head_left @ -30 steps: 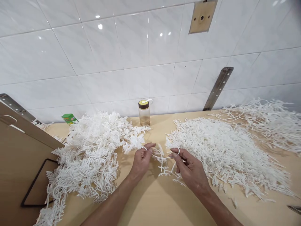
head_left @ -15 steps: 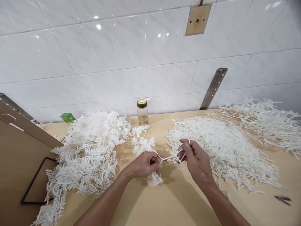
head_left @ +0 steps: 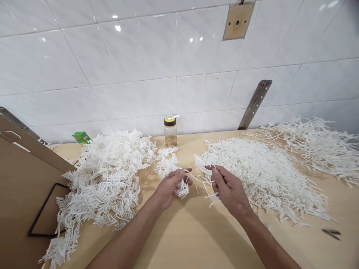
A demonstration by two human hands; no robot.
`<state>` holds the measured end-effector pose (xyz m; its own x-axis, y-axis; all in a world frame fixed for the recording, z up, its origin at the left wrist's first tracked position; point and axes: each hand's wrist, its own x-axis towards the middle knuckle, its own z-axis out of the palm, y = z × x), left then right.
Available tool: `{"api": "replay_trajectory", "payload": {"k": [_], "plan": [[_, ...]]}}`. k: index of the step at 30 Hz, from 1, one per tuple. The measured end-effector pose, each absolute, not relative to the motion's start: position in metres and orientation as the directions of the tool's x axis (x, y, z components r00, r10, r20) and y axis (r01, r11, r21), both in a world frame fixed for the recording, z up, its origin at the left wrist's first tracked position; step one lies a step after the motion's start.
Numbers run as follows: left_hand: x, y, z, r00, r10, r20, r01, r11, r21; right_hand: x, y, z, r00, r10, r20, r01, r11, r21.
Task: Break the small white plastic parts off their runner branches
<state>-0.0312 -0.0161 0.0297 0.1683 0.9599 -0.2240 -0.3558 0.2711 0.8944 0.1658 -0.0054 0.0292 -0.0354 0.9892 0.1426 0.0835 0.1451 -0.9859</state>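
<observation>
My left hand is closed on a small tuft of white plastic sprigs just above the wooden table. My right hand pinches a thin white plastic branch that runs between the two hands. A fluffy heap of white sprigs lies left of my left hand. A flatter spread of white sprigs lies right of my right hand, with its near edge touching my fingers.
A small jar with a yellow-brown lid stands at the tiled wall. A green carton sits back left. A cardboard box fills the left edge. Another white pile lies far right. A dark metal tool lies near the right front.
Both hands moved slightly up and apart. The tuft in my left hand came off the table, and the branch between the hands now hangs looser from my right fingers.
</observation>
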Motion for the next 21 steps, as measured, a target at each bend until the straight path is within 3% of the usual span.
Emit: {"api": "replay_trajectory", "payload": {"k": [3,8,12,16,21], "plan": [[-0.028,-0.018,0.024,0.207,0.962,-0.178,-0.463,0.256,0.848,0.166,-0.004,0.029,0.016,0.986,0.164,0.016,0.163,-0.986],[-0.029,-0.021,0.024,0.328,0.938,-0.108,-0.368,0.232,0.900,0.172,0.000,0.030,0.093,0.981,0.172,-0.041,0.177,-0.983],[-0.034,-0.013,0.021,0.106,0.975,-0.198,-0.516,0.224,0.827,0.177,-0.001,0.031,0.010,0.980,0.201,-0.040,0.201,-0.979],[-0.046,-0.003,0.021,-0.164,0.950,-0.266,-0.657,0.096,0.748,0.180,-0.002,0.031,-0.076,0.975,0.209,-0.028,0.208,-0.978],[-0.059,0.003,0.032,-0.232,0.935,-0.267,-0.734,0.012,0.679,0.181,-0.003,0.033,-0.091,0.983,0.158,-0.021,0.157,-0.987]]}}
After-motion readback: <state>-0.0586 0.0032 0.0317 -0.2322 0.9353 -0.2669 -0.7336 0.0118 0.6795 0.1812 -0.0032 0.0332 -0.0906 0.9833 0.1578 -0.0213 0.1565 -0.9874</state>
